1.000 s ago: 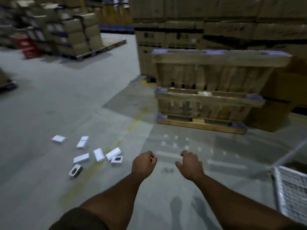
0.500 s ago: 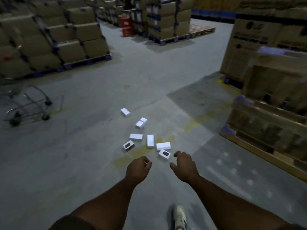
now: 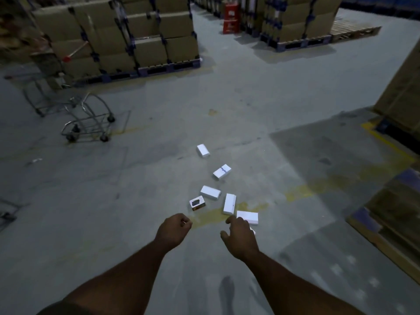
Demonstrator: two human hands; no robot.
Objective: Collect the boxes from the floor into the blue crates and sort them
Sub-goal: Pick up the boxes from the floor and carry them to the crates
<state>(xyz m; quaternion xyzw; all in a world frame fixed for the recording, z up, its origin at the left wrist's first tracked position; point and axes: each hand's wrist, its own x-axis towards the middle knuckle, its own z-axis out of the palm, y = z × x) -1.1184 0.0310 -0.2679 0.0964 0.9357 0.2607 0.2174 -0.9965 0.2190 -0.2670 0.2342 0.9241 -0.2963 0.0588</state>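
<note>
Seven boxes: six small white boxes (image 3: 229, 203) plainly seen scattered on the grey floor (image 3: 113, 212) ahead, a seventh mostly hidden behind the right hand.
Left hand (image 3: 173, 230): grip curled into a loose fist, holding nothing.
Right hand (image 3: 241, 237): grip relaxed, fingers loosely bent, above the nearest boxes.
Far left: metal cart (image 3: 88, 119).
Far: stacked cartons (image 3: 127, 35) on pallets.
</note>
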